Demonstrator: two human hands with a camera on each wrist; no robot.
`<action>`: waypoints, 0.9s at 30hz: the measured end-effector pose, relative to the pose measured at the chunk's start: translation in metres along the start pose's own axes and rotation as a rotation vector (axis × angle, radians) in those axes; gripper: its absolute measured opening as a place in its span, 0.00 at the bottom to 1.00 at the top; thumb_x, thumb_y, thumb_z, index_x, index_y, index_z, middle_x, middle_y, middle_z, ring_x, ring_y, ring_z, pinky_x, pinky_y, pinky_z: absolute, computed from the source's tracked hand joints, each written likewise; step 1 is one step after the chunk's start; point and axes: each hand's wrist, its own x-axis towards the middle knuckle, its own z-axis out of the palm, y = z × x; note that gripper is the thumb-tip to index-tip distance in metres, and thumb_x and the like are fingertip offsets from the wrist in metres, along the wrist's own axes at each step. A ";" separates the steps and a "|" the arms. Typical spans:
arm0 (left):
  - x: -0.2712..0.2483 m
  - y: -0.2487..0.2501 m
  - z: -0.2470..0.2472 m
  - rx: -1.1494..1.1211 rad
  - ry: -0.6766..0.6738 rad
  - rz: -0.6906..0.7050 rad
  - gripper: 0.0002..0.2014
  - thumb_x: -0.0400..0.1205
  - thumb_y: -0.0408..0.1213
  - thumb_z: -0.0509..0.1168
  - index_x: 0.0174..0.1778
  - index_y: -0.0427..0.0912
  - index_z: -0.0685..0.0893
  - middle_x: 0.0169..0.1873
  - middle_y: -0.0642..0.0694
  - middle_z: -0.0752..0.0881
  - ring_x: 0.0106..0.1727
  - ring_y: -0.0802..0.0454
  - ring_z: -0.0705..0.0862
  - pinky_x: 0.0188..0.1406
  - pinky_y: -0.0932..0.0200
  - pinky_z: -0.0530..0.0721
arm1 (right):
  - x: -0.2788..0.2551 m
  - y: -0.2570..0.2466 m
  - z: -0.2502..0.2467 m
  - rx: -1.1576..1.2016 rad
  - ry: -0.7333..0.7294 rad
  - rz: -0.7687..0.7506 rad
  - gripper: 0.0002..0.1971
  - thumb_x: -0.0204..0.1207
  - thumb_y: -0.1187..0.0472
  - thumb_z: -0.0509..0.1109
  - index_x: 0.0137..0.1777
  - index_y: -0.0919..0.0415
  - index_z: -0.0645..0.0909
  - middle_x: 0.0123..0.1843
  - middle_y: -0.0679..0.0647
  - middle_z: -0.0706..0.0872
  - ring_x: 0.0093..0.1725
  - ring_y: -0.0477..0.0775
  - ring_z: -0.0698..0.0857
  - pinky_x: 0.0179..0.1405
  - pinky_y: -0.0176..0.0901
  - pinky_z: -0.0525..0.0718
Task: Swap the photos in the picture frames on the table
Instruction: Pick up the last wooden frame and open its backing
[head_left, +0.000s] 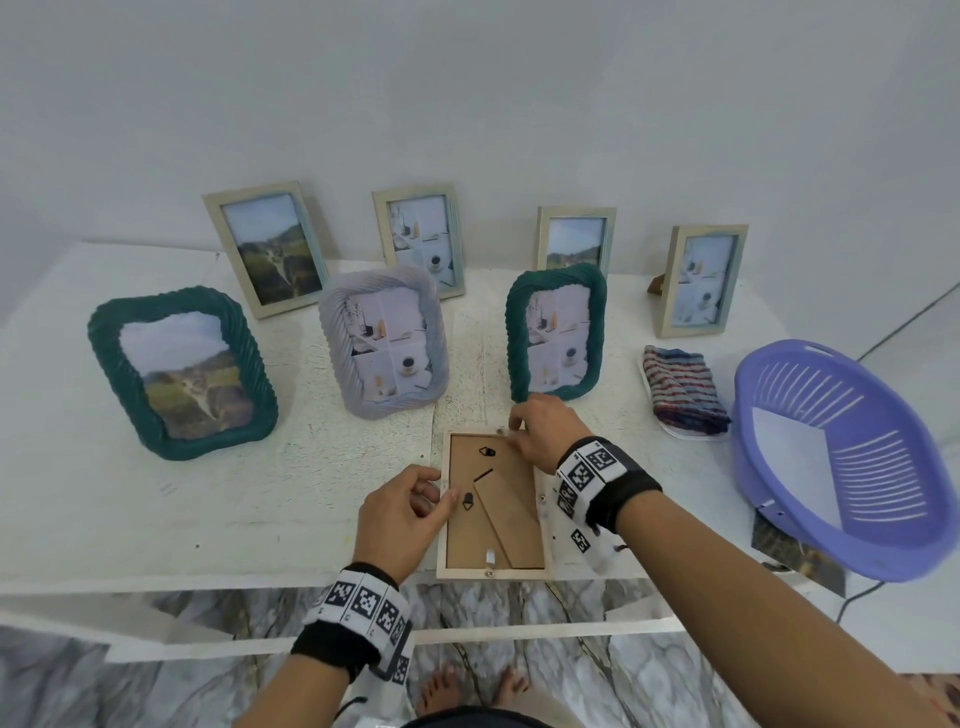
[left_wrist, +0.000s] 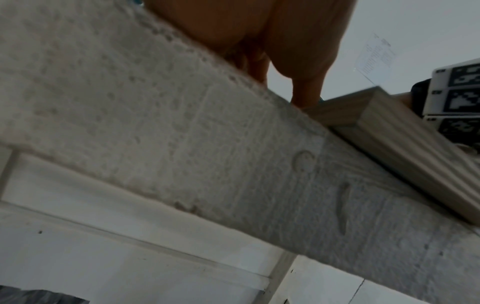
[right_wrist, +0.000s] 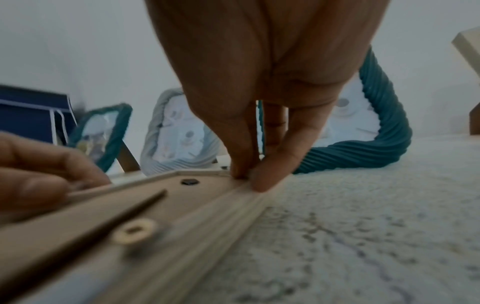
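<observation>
A light wooden frame (head_left: 493, 519) lies face down at the table's front edge, its brown backing board and folded stand facing up. My left hand (head_left: 436, 493) curls its fingers onto the frame's left rim, by a small metal tab. My right hand (head_left: 514, 431) pinches the frame's far right corner. The right wrist view shows thumb and finger of the right hand (right_wrist: 249, 176) meeting on the rim of the frame (right_wrist: 130, 205). In the left wrist view, the left hand (left_wrist: 303, 92) comes down beside the frame's corner (left_wrist: 389, 139).
Upright behind stand a dark green landscape frame (head_left: 182, 371), a lilac frame (head_left: 384, 340), a green frame (head_left: 558, 330) and several wooden frames along the wall. To the right lie a folded striped cloth (head_left: 683, 392) and a purple basket (head_left: 779, 374).
</observation>
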 end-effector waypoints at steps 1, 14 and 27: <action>0.000 0.000 0.000 0.004 -0.003 0.002 0.10 0.74 0.48 0.76 0.49 0.54 0.85 0.33 0.58 0.86 0.35 0.62 0.84 0.38 0.71 0.80 | 0.002 0.002 -0.002 0.000 -0.008 -0.002 0.10 0.81 0.58 0.67 0.54 0.64 0.84 0.56 0.60 0.83 0.56 0.59 0.81 0.49 0.43 0.76; 0.000 -0.003 -0.008 -0.063 -0.028 0.075 0.15 0.74 0.45 0.76 0.56 0.57 0.85 0.45 0.61 0.86 0.34 0.61 0.86 0.40 0.65 0.84 | -0.072 -0.024 0.004 0.060 0.055 -0.119 0.11 0.82 0.49 0.61 0.57 0.54 0.78 0.54 0.49 0.77 0.50 0.49 0.77 0.53 0.43 0.81; -0.001 -0.004 -0.006 -0.075 -0.050 0.056 0.10 0.76 0.45 0.75 0.52 0.57 0.87 0.45 0.60 0.88 0.37 0.62 0.86 0.43 0.55 0.87 | -0.144 -0.049 0.070 -0.005 0.210 -0.125 0.05 0.68 0.53 0.70 0.43 0.48 0.81 0.41 0.47 0.76 0.38 0.51 0.77 0.36 0.44 0.80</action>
